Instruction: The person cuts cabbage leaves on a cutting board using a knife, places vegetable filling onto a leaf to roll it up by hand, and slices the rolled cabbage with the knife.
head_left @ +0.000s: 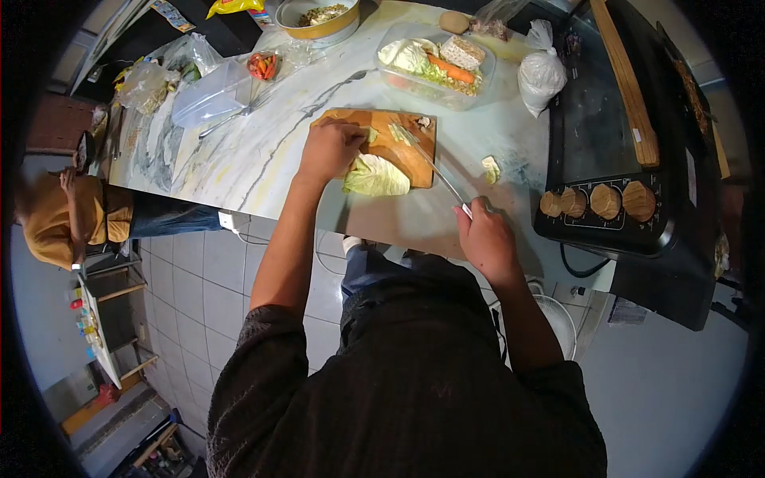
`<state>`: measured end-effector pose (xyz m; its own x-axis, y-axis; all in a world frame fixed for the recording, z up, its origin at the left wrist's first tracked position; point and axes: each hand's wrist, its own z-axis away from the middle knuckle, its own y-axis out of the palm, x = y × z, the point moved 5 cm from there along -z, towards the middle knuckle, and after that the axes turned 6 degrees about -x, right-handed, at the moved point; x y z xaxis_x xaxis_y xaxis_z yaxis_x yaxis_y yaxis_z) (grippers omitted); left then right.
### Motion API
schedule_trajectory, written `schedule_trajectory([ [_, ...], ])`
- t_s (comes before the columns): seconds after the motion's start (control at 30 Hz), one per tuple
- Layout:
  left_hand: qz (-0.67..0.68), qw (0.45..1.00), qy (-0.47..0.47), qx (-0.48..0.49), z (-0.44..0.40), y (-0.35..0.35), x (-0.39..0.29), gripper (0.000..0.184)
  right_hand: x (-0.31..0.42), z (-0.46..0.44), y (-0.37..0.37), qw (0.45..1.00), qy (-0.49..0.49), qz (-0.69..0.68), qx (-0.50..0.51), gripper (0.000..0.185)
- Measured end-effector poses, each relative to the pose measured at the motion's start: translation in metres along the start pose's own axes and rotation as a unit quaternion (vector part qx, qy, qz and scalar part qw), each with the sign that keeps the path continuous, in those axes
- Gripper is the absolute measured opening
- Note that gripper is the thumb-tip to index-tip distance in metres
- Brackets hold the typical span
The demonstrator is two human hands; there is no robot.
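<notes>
My right hand [488, 239] is closed around the handle of a knife [448, 185], whose blade reaches over the wooden cutting board [416, 169]. Curled fingers of my left hand [331, 149] rest at the board's left side; a pale green bit shows by the fingertips, but what they pinch is partly hidden. Just below that hand, a large cabbage leaf [377, 177] lies over the board's near edge. Thin cut cabbage pieces [401, 134] lie near the knife tip. On the counter right of the board is a small cabbage scrap [491, 169].
Behind the board stands a clear plastic container [434, 97] with cabbage, a carrot and tempeh. A tied white bag [543, 78] sits beside the black stove [594, 227]. A clear tray [211, 94], red chilies [262, 65] and a bowl [319, 30] are farther left. Another person [64, 219] is at left.
</notes>
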<state>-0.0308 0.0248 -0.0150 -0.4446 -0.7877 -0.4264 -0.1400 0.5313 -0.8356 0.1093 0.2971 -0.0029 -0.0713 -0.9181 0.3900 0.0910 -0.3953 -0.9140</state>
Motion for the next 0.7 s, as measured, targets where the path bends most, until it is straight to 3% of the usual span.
schedule_trajectory([
  [0.13, 0.036, 0.998, -0.039, 0.035, -0.002, 0.000, 0.002, 0.018, 0.002, 0.001, -0.001, 0.999, 0.023, -0.009, 0.020, 0.036],
  [0.2, 0.092, 0.990, -0.110, 0.012, -0.002, -0.004, 0.004, 0.017, 0.003, 0.001, -0.002, 0.999, 0.026, -0.013, 0.022, 0.036],
  [0.4, 0.045, 0.997, -0.061, 0.003, 0.004, -0.013, 0.002, 0.017, 0.010, 0.004, 0.000, 0.999, 0.017, -0.002, 0.027, 0.037],
  [0.7, 0.026, 0.997, -0.067, 0.028, 0.008, -0.017, 0.005, 0.016, 0.022, -0.004, 0.003, 0.999, 0.008, -0.010, 0.040, 0.037],
])
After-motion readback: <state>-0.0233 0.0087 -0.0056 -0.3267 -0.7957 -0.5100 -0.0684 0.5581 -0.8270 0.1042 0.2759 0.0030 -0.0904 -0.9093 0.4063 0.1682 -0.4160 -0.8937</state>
